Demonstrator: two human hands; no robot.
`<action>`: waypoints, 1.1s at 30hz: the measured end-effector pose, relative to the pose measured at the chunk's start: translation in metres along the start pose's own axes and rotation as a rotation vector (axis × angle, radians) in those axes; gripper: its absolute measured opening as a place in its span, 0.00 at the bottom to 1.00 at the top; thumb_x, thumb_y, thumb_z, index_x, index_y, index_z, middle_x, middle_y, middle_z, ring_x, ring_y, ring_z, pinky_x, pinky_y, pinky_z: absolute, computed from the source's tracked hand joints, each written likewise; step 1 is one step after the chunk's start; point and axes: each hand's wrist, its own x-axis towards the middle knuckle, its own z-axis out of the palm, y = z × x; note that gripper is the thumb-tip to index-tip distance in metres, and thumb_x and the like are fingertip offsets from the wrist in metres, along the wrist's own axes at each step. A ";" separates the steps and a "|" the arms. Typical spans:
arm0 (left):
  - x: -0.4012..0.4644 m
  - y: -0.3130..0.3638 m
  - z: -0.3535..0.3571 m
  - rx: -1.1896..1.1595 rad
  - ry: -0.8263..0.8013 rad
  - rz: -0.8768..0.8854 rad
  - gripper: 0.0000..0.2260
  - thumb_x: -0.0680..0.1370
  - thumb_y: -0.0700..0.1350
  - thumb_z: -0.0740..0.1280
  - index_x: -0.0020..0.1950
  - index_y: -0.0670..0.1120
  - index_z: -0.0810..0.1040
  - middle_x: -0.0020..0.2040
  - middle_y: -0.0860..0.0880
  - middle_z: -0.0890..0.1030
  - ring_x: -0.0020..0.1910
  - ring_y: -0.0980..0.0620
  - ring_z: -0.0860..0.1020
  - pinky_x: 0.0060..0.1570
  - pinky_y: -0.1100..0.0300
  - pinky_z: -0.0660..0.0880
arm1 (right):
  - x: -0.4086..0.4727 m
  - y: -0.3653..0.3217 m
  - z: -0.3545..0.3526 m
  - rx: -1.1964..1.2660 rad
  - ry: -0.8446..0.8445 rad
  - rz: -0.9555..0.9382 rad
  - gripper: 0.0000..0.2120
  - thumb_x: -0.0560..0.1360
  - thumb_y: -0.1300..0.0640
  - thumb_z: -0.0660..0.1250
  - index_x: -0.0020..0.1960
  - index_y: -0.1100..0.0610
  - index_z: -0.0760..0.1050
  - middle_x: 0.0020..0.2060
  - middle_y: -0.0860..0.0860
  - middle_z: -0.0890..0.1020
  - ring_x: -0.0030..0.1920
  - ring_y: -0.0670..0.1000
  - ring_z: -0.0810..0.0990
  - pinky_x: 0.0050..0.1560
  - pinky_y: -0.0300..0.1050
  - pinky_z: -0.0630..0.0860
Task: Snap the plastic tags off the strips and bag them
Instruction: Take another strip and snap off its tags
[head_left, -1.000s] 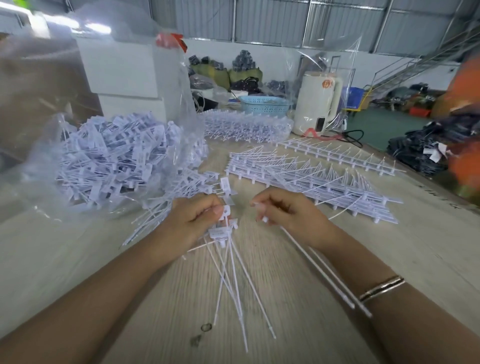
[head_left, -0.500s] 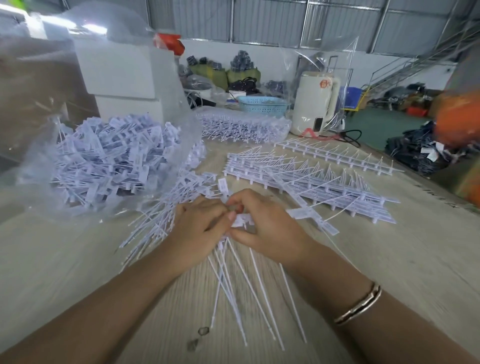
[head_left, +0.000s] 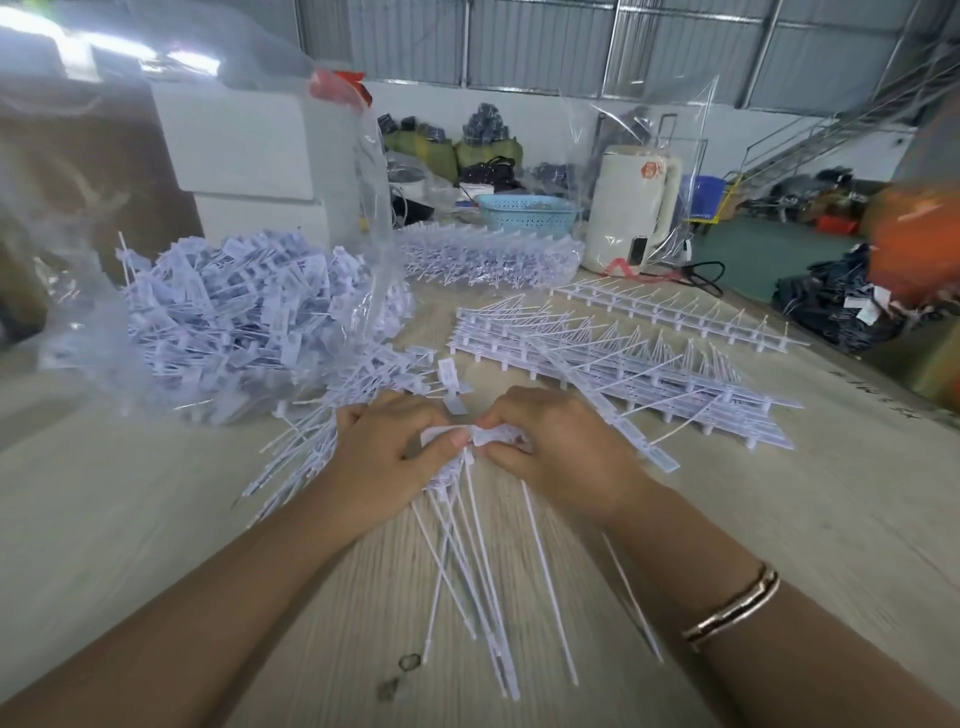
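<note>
My right hand (head_left: 558, 447) has come back in against my left hand (head_left: 384, 457); both now pinch one bunch of tags (head_left: 467, 434), tails fanned toward me. Another snap is due. Strips (head_left: 623, 364) lie beyond; the filled bag (head_left: 234, 317) sits left.

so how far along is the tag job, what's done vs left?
Done: the clear plastic bag at left is heaped with loose white tags. In hand: the left hand and right hand meet over a bunch of white tags whose thin tails fan toward the camera. Left: a stack of unsnapped white tag strips at right, one more strip behind. Roughly midway, I'd guess.
</note>
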 end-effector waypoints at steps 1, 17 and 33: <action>0.000 -0.002 -0.001 0.008 -0.002 0.018 0.16 0.70 0.65 0.54 0.37 0.58 0.76 0.36 0.56 0.77 0.44 0.55 0.74 0.55 0.41 0.65 | 0.000 0.000 0.000 0.006 -0.002 -0.004 0.11 0.72 0.52 0.71 0.52 0.57 0.80 0.46 0.50 0.83 0.44 0.50 0.79 0.44 0.45 0.73; -0.003 -0.004 -0.009 -0.401 -0.077 -0.074 0.09 0.77 0.56 0.62 0.42 0.55 0.78 0.28 0.59 0.74 0.26 0.62 0.68 0.32 0.68 0.65 | 0.001 0.010 -0.014 0.777 0.011 0.301 0.08 0.78 0.61 0.61 0.50 0.57 0.79 0.33 0.50 0.78 0.31 0.46 0.74 0.33 0.34 0.72; 0.000 0.000 0.007 0.171 -0.024 0.044 0.23 0.72 0.66 0.45 0.41 0.59 0.77 0.44 0.64 0.76 0.51 0.62 0.68 0.49 0.57 0.54 | 0.000 -0.007 0.006 0.230 -0.055 0.017 0.23 0.72 0.52 0.71 0.64 0.53 0.67 0.41 0.42 0.71 0.40 0.41 0.72 0.42 0.31 0.67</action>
